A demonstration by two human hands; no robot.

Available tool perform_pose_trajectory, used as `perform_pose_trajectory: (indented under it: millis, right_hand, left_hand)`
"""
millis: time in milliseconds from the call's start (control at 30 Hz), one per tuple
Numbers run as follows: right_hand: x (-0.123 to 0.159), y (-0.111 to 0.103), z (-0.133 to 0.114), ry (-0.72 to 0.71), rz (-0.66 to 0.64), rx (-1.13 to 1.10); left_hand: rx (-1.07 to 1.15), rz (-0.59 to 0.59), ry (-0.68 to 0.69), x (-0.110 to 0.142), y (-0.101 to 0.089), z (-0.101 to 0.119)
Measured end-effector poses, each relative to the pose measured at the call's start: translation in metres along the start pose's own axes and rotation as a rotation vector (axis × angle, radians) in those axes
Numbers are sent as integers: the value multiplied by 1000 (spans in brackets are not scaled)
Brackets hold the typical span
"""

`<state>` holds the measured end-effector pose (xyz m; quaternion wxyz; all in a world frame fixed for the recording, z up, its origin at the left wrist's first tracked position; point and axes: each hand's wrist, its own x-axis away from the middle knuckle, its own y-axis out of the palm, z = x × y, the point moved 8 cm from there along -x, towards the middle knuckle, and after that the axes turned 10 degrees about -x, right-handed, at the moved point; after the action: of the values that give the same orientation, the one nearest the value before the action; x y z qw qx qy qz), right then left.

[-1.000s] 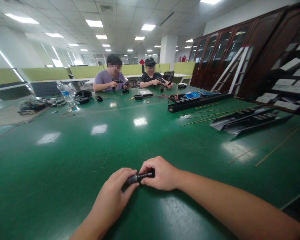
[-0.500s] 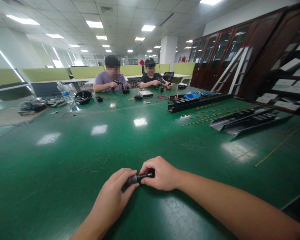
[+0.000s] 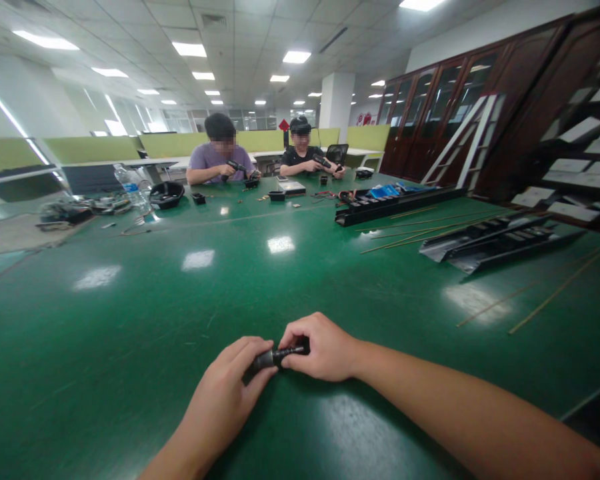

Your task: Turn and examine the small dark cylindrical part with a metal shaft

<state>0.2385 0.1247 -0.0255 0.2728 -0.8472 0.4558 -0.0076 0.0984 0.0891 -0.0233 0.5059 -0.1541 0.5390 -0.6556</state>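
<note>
A dark cylindrical tool (image 3: 265,360) with a grey collar and a narrow stepped shaft lies almost level, low over the green table (image 3: 145,373). My left hand (image 3: 230,380) is closed around its thick body, thumb below and fingers on top, so much of the body is hidden. At the other end, my right hand (image 3: 320,350) curls its thumb and fingers about the narrow shaft. Part of the shaft's tip shows between those fingers, beside a dark patch that I cannot make out.
Across the table, one person (image 3: 215,160) and another person (image 3: 300,157) hold dark handheld tools. Black metal channels (image 3: 500,243) and thin rods (image 3: 560,290) lie at right. Small black trays (image 3: 277,196) and a plastic bottle (image 3: 130,190) stand at the far side.
My hands and the tool stay almost where they were. The person at the far left has tilted their head slightly to the left.
</note>
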Motion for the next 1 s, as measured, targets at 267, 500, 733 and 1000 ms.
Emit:
perform_pose_trajectory:
  millis: [267, 500, 733, 1000]
  right_hand:
    - [0, 1, 2, 53, -12, -30]
    - [0, 2, 4, 42, -9, 3]
    - [1, 1, 3, 18, 9, -11]
    - [0, -3, 0, 18, 28, -3]
  left_hand:
    - [-14, -18, 1, 1, 0, -2]
    - [-20, -40, -15, 1, 4, -4]
    - [-5, -12, 2, 1, 1, -2]
    - [-23, 23, 4, 0, -4, -3]
